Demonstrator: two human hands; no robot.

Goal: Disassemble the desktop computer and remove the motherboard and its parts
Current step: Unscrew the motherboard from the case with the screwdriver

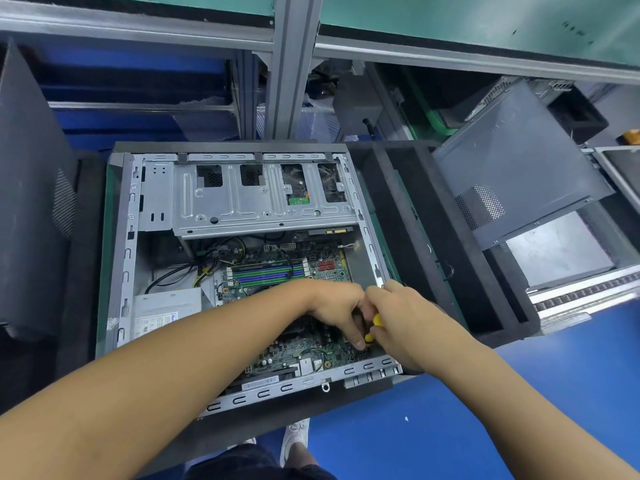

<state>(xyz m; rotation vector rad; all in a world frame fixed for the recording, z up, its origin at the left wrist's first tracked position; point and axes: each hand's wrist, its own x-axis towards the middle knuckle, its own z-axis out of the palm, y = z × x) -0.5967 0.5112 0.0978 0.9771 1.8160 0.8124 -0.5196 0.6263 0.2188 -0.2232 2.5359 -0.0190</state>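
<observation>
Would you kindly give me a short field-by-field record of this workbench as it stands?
computer case: open, lying on its side
motherboard: inside the case, not yet removed
drive cage: at the case's far end
power supply: left side of the case
right hand: grips the yellow-handled screwdriver at the board's near right corner
left hand: fingertips down beside the tool's tip; grip unclear
side panel: off, resting to the right of the case

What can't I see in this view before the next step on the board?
1. Head view: tip of the yellow-handled tool, hidden behind the left hand and right hand.
2. Head view: middle of the motherboard, covered by the left forearm.
3. Head view: power supply label, too small to read.
</observation>
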